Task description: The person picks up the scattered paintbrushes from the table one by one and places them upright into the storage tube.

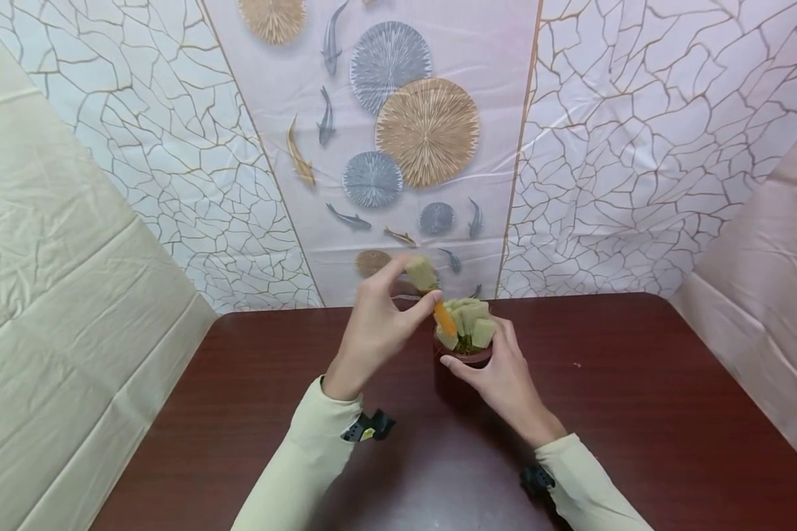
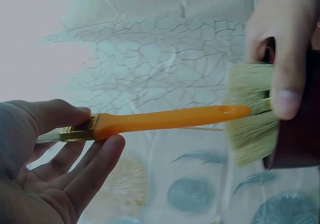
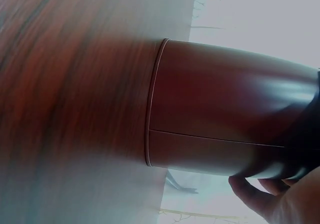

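Note:
My left hand [image 1: 374, 324] pinches a paintbrush [image 2: 170, 120] by its brass-coloured ferrule between thumb and fingers. The brush is held bristles up, and its orange handle slants down toward a dark red-brown cylindrical holder [image 1: 457, 380]. In the left wrist view the handle's tip overlaps the pale bristles [image 2: 250, 134] of brushes in the holder; whether they touch I cannot tell. Several brushes stand bristles up in it. My right hand [image 1: 505, 380] grips the holder near its rim, thumb on the near side. The right wrist view shows the holder's smooth, seamed side [image 3: 225, 94] and its base at the tabletop.
The holder stands on a dark red-brown wooden table [image 1: 252, 413], toward its back edge. Behind hangs a patterned cloth [image 1: 398, 243] with fish and round motifs. Plain pale cloth [image 1: 73, 295] hangs at both sides. Each wrist wears a small black device [image 1: 368, 427].

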Tool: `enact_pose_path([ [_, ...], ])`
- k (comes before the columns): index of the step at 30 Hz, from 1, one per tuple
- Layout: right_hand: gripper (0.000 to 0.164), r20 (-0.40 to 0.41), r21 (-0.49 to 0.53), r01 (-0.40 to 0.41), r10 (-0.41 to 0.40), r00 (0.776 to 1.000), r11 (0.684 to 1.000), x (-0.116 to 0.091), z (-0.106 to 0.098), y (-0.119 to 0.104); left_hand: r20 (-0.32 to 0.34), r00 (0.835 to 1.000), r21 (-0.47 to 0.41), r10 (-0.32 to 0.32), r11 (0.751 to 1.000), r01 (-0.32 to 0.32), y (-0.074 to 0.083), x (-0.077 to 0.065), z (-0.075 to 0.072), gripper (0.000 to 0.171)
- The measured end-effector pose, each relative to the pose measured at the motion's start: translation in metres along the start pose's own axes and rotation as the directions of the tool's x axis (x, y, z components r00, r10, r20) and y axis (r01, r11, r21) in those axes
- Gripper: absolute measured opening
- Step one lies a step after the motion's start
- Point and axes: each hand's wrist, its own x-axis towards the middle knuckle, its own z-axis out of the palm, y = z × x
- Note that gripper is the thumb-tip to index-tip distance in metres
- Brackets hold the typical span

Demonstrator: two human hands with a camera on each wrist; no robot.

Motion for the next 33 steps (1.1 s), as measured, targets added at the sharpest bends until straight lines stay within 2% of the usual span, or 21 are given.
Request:
enact_pose_path([
  [3, 0.095, 0.009, -0.001, -0.005, 0.005, 1.000, 1.000, 0.000, 0.001, -0.001, 0.054, 0.998, 0.066, -0.016, 0.998, 0.012, -0.005, 0.001, 0.010, 0.023],
  [7, 0.097, 0.025, 0.004, -0.019, 0.019, 0.999, 1.000, -0.001, 0.001, -0.001, 0.131, 0.990, 0.076, -0.061, 0.996, 0.051, -0.014, 0.000, 0.022, 0.022],
  [10, 0.097, 0.027, 0.009, -0.026, 0.026, 0.999, 1.000, -0.001, 0.000, -0.001, 0.177, 0.982, 0.088, -0.068, 0.995, 0.053, -0.019, -0.001, 0.028, 0.021],
  [15, 0.095, 0.021, 0.005, -0.014, 0.014, 1.000, 1.000, -0.001, -0.001, 0.000, 0.240, 0.970, 0.145, -0.044, 0.989, 0.009, -0.024, 0.000, 0.033, 0.020],
  [18, 0.093, 0.013, -0.003, 0.003, -0.002, 1.000, 1.000, -0.001, -0.001, 0.001, 0.265, 0.964, 0.212, -0.022, 0.977, -0.036, -0.028, 0.000, 0.034, 0.021],
  [22, 0.091, 0.003, -0.004, 0.022, -0.022, 1.000, 1.000, -0.001, -0.001, 0.001, 0.295, 0.955, 0.306, 0.041, 0.942, -0.134, -0.034, -0.002, 0.035, 0.018],
  [27, 0.091, -0.001, -0.001, 0.031, -0.031, 1.000, 1.000, -0.001, -0.001, 0.001, 0.362, 0.925, 0.394, 0.118, 0.880, -0.267, -0.042, -0.006, 0.036, 0.015],
  [30, 0.090, -0.007, -0.003, 0.032, -0.032, 0.999, 0.999, -0.001, -0.001, 0.001, 0.394, 0.909, 0.445, 0.134, 0.838, -0.317, -0.047, -0.008, 0.037, 0.015],
  [33, 0.090, -0.004, 0.003, 0.028, -0.028, 1.000, 1.000, -0.001, 0.000, 0.001, 0.398, 0.906, 0.467, 0.142, 0.819, -0.333, -0.053, -0.010, 0.039, 0.014],
])
